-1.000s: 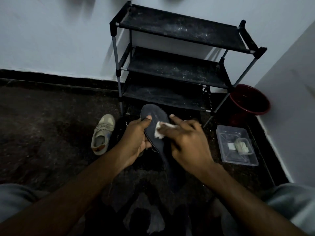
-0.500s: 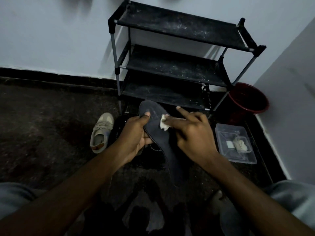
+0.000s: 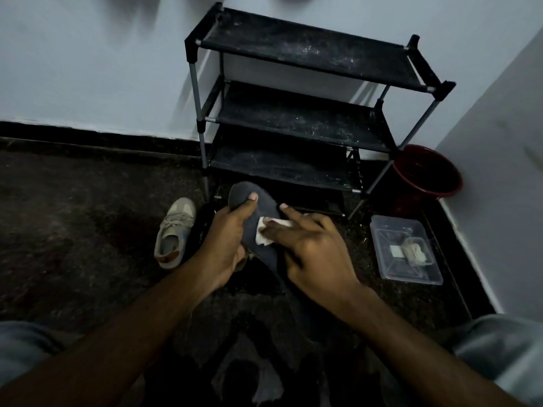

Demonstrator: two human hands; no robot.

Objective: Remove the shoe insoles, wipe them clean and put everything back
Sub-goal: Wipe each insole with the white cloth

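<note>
One dark insole (image 3: 266, 211) was out, held near the foot of the rack (image 3: 293, 113): my left hand (image 3: 226, 245) gripped its far end, thumb on top, while my right hand (image 3: 311, 254) pressed a white wipe (image 3: 263, 235) onto it with nearly straight fingers. Wiping looked unfinished, and refitting into the tan shoe (image 3: 174, 233) at left remained; no writing was legible.

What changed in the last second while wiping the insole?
The right hand slid the wipe up toward the toe of the insole, then back down toward its middle. Nothing was taken or let go. The left hand still grips the insole, thumb on top; shoe, rack, bucket and tray have not moved.
</note>
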